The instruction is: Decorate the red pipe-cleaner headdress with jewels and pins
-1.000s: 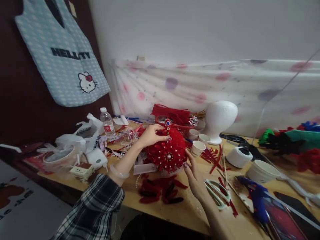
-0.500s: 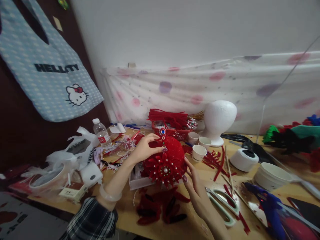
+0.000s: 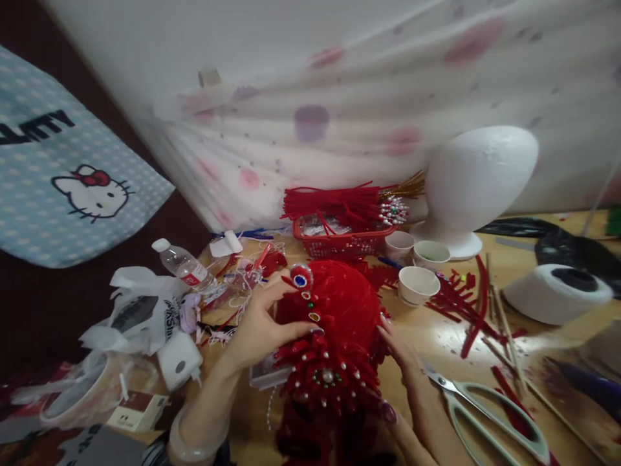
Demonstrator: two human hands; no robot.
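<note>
A red velvety headdress (image 3: 347,298) stands in front of me, with a red flower (image 3: 326,375) on its front dotted with white pearls and green beads. A strip of jewelled ornaments (image 3: 300,281), blue, green and amber, runs down its left part. My left hand (image 3: 257,323) grips the headdress on that side, thumb by the amber jewel and fingers behind the blue one. On the opposite side my right hand (image 3: 412,388) holds the headdress with fingers and thumb spread along its edge. Scissors (image 3: 485,408) with pale green handles lie beside my right wrist.
Behind the headdress is a red basket (image 3: 339,246) with red stems (image 3: 334,202) on top. A white foam head (image 3: 480,175), paper cups (image 3: 418,286) and a thread cone (image 3: 557,294) stand to the right. Leftward are a water bottle (image 3: 184,266) and plastic bags (image 3: 136,310).
The view has moved closer and tilted, so the headdress and foam head look larger. Both hands stay on the headdress; the flower now sits lower in view.
</note>
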